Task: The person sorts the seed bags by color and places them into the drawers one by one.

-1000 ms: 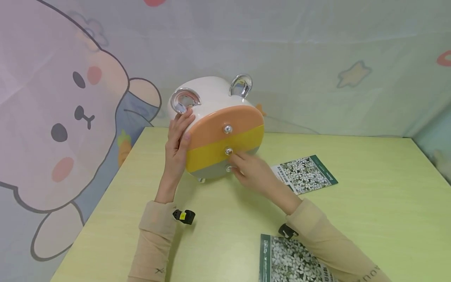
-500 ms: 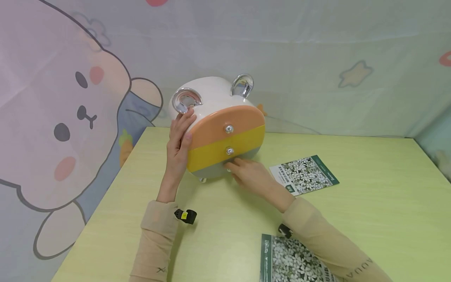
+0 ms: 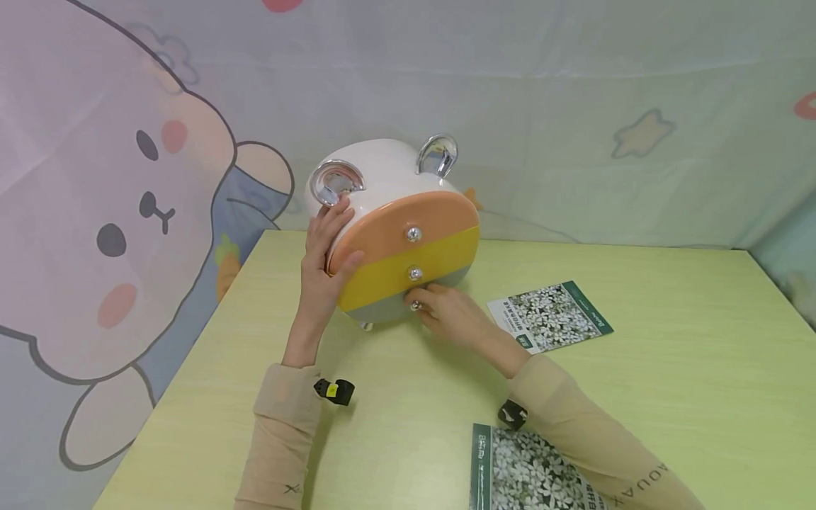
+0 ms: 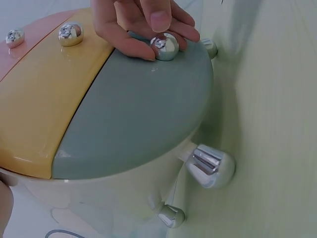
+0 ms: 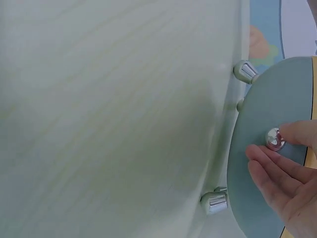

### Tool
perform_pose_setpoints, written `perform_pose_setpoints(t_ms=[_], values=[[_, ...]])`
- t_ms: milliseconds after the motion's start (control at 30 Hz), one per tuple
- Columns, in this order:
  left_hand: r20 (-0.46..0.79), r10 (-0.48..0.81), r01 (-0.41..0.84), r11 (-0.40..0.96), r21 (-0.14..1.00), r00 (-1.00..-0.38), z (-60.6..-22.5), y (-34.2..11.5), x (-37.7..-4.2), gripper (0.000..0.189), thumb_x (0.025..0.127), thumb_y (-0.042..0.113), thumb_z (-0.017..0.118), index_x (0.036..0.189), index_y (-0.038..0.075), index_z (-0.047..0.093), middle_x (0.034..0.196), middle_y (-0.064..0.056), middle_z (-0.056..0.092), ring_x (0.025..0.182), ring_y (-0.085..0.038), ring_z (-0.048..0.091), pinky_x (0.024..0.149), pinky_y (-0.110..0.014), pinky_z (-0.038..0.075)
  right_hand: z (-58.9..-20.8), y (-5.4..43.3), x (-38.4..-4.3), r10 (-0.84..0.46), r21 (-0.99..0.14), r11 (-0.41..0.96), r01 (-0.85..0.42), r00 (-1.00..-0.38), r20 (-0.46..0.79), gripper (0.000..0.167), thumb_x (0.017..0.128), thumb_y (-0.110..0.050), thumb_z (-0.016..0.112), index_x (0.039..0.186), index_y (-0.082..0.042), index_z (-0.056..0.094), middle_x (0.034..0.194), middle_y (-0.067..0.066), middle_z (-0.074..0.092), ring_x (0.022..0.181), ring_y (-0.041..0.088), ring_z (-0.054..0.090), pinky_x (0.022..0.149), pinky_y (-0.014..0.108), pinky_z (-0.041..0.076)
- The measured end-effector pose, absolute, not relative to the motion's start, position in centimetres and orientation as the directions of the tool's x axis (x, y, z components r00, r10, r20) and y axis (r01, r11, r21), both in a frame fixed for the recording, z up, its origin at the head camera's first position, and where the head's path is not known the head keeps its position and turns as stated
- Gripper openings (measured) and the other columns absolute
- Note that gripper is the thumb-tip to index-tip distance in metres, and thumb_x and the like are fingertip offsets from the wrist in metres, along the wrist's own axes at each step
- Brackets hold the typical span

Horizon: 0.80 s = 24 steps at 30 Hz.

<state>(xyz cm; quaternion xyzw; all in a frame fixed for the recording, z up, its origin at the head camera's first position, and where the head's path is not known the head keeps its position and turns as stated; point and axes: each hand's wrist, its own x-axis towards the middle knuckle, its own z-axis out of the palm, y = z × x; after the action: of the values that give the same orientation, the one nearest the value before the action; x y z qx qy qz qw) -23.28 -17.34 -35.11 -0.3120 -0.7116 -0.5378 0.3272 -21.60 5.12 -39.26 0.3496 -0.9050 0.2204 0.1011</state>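
A small tabletop drawer cabinet [image 3: 389, 166] with a white rounded shell and silver ear shapes stands at the far side of the table. Its front has an orange, a yellow and a grey-green drawer [image 4: 133, 109], each with a silver knob. My left hand [image 3: 317, 265] holds the cabinet's left side, fingers on the shell below the ear and thumb over the front edge. My right hand [image 3: 452, 315] is at the lowest drawer, its thumb and fingers pinching the bottom knob [image 5: 274, 139]. All drawer fronts sit flush with one another.
On the light yellow-green table [image 3: 688, 368], a flower-seed packet [image 3: 554, 315] lies right of the cabinet. Another flower packet [image 3: 529, 467] lies at the near edge, partly under my right sleeve. A cartoon-print cloth [image 3: 542, 127] hangs behind. Silver feet [image 4: 210, 166] support the cabinet.
My right fingers have moved down from between the middle and bottom knobs onto the bottom knob. My left thumb has shifted onto the cabinet's front face. The cabinet has stayed put.
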Motion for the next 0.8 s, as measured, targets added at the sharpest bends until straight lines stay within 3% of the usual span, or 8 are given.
perform_pose_setpoints(t_ms=[100,167,333,567,800], values=[[0.781,0.145,0.787,0.243,0.568,-0.608,-34.4,-17.5,-22.4,0.062,0.08,0.011,0.074,0.136,0.001,0.047,0.152,-0.003,0.041,0.149,-0.025,0.021,0.124,-0.042,-0.002,-39.2,5.1,-21.6,-0.586,-0.36,0.648,-0.671,-0.742,0.326,0.019,0.09,-0.01,0.065,0.108,-0.015,0.067,0.1,0.004,0.07,0.087,0.017,0.065,0.075,0.031,0.055],[0.769,0.189,0.786,0.257,0.562,-0.611,-33.6,-17.5,-21.7,0.07,0.073,-0.004,0.074,0.136,-0.003,0.043,0.152,-0.013,0.038,0.149,-0.028,0.017,0.123,-0.045,-0.004,-39.3,5.1,-21.6,-0.583,-0.369,0.645,-0.669,-0.743,0.328,0.019,0.09,-0.011,0.065,0.108,-0.014,0.068,0.1,0.004,0.07,0.087,0.017,0.065,0.076,0.031,0.055],[0.743,0.254,0.781,0.295,0.55,-0.619,-32.3,-17.4,-20.7,0.075,0.068,-0.01,0.072,0.135,-0.007,0.037,0.149,-0.028,0.031,0.149,-0.035,0.012,0.122,-0.05,-0.005,-39.5,5.1,-21.8,-0.574,-0.388,0.634,-0.668,-0.744,0.342,0.017,0.091,-0.008,0.063,0.107,-0.013,0.068,0.098,0.005,0.07,0.086,0.017,0.065,0.076,0.031,0.055],[0.758,0.269,0.798,0.319,0.512,-0.594,-35.0,-18.6,-23.5,0.082,0.072,0.004,0.076,0.144,0.011,0.038,0.157,-0.006,0.031,0.151,-0.024,0.011,0.123,-0.045,-0.005,-39.6,5.3,-21.9,-0.58,-0.438,0.593,-0.675,-0.736,0.348,0.017,0.092,-0.005,0.06,0.106,-0.01,0.069,0.099,0.006,0.071,0.087,0.016,0.065,0.078,0.03,0.056],[0.758,0.252,0.792,0.309,0.526,-0.602,-34.3,-18.2,-22.8,0.081,0.067,-0.007,0.076,0.138,0.0,0.038,0.154,-0.02,0.031,0.149,-0.032,0.013,0.122,-0.048,-0.005,-39.6,5.3,-22.0,-0.586,-0.435,0.583,-0.686,-0.726,0.358,0.018,0.091,-0.003,0.059,0.104,-0.009,0.069,0.096,0.005,0.071,0.082,0.014,0.063,0.075,0.028,0.055]])
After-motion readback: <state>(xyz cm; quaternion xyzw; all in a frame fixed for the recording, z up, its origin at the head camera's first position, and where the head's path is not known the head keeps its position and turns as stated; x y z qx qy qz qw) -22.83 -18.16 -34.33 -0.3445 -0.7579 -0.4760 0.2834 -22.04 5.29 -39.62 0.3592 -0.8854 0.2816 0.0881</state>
